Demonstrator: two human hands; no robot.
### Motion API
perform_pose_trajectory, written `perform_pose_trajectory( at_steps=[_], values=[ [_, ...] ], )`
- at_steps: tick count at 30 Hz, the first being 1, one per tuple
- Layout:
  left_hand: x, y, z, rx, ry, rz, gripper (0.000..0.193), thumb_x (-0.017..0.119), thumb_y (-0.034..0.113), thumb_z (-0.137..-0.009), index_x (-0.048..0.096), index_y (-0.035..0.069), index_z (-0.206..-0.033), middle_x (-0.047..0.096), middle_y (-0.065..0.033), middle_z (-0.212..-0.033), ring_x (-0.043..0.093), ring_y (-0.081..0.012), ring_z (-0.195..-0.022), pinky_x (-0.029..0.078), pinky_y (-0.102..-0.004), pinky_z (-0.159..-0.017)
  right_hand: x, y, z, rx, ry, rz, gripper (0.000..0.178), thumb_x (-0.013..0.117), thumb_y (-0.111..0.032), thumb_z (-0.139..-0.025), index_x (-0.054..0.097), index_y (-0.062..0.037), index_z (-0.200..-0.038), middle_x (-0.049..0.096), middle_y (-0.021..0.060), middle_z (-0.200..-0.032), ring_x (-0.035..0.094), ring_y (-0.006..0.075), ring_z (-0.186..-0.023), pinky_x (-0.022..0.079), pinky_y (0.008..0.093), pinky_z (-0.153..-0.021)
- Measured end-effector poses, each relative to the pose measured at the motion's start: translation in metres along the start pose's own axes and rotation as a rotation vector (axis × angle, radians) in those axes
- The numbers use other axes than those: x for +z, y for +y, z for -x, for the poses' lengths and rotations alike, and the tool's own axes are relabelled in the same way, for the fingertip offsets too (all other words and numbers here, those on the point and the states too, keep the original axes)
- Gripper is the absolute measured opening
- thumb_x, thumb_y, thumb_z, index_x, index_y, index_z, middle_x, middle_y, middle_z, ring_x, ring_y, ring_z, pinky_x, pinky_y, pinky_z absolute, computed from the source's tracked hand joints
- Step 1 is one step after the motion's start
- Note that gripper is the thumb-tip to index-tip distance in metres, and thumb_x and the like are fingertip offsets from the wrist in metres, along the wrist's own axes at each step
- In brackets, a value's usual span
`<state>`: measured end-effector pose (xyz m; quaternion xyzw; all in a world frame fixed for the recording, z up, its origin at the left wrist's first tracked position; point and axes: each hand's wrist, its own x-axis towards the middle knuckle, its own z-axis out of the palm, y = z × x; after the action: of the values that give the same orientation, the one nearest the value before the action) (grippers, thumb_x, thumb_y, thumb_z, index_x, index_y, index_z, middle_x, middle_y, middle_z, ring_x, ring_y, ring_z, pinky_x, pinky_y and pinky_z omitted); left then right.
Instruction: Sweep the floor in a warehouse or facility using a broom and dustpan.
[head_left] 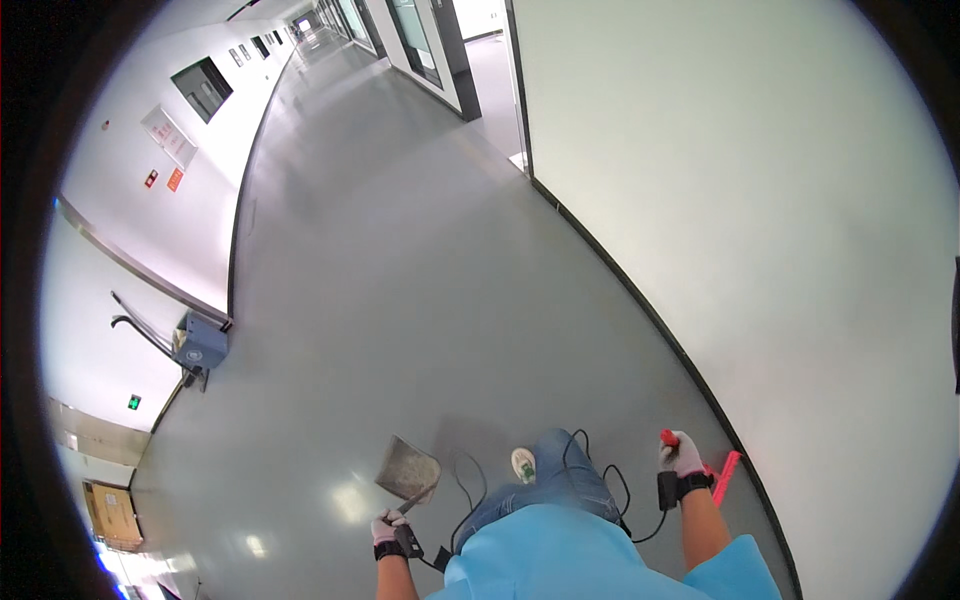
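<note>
My left hand [387, 527], in a pale glove with a black wrist strap, grips the handle of a grey dustpan [407, 468] that hangs low over the grey floor, its pan pointing forward. My right hand [682, 453], gloved the same way, is closed around the red top of a broom handle; the pink-red broom head [724, 478] shows just right of that hand, close to the white wall's black skirting. Between the hands I see my blue top, jeans and one white shoe [523, 465] stepping ahead.
A long grey corridor [380, 250] runs ahead between white walls. A blue box on a hand cart [195, 345] stands against the left wall. A doorway opens on the right wall [520, 150]. Cardboard boxes [112, 515] sit at lower left. Black cables hang near my waist.
</note>
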<state>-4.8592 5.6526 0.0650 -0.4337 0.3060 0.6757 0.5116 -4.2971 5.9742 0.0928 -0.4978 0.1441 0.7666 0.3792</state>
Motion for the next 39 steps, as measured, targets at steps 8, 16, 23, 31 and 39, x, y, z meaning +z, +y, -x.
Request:
perform_pose_trajectory(
  at_steps=[8,16,23,31,39],
  values=[
    [0.149,0.075,-0.097,0.22,-0.007,-0.059,0.017,0.043,0.014,-0.076,0.034,0.013,-0.062,0.035,0.003,-0.049,0.034,-0.008,-0.04,0.029,-0.0205,-0.033,0.116,-0.01,-0.06,-0.009,0.083,-0.04,0.009,0.049,-0.012,-0.067,0.048,-0.0074,-0.06,0.052,0.001,-0.056,0.049,0.0114,-0.044,0.04,0.0167,-0.033],
    [0.337,0.16,-0.133,0.164,-0.034,0.099,0.026,0.042,0.022,-0.077,0.033,0.014,-0.054,0.035,0.0052,-0.043,0.03,-0.0075,-0.033,0.032,-0.0197,-0.033,0.373,-0.019,-0.194,0.007,0.033,-0.09,0.007,0.049,-0.011,-0.067,0.05,-0.0061,-0.063,0.053,0.0039,-0.058,0.051,0.0131,-0.048,0.042,0.0187,-0.036],
    [0.467,0.222,-0.187,0.172,-0.017,-0.071,0.02,0.042,0.017,-0.077,0.032,0.014,-0.06,0.035,0.003,-0.05,0.031,-0.0095,-0.039,0.027,-0.0216,-0.037,0.587,0.009,-0.258,0.097,-0.023,-0.167,0.003,0.05,-0.008,-0.068,0.051,-0.0053,-0.066,0.053,0.0037,-0.06,0.051,0.0132,-0.048,0.039,0.0175,-0.035],
    [0.618,0.266,-0.26,0.123,0.061,-0.016,0.024,0.043,0.011,-0.073,0.029,0.015,-0.053,0.031,0.0044,-0.047,0.027,-0.0087,-0.038,0.023,-0.0216,-0.034,0.633,0.003,-0.32,-0.076,-0.097,0.189,0.018,0.051,-0.017,-0.071,0.04,-0.0126,-0.057,0.04,-0.0008,-0.05,0.039,0.0103,-0.041,0.031,0.0217,-0.037],
    [0.726,0.343,-0.306,0.099,0.098,0.044,0.019,0.043,0.011,-0.073,0.035,0.013,-0.057,0.035,0.0019,-0.048,0.033,-0.0095,-0.039,0.024,-0.021,-0.034,0.642,-0.036,-0.395,0.085,0.105,0.088,0.016,0.054,-0.022,-0.073,0.049,-0.0071,-0.071,0.05,0.0035,-0.061,0.05,0.013,-0.052,0.04,0.0237,-0.039]
  ],
)
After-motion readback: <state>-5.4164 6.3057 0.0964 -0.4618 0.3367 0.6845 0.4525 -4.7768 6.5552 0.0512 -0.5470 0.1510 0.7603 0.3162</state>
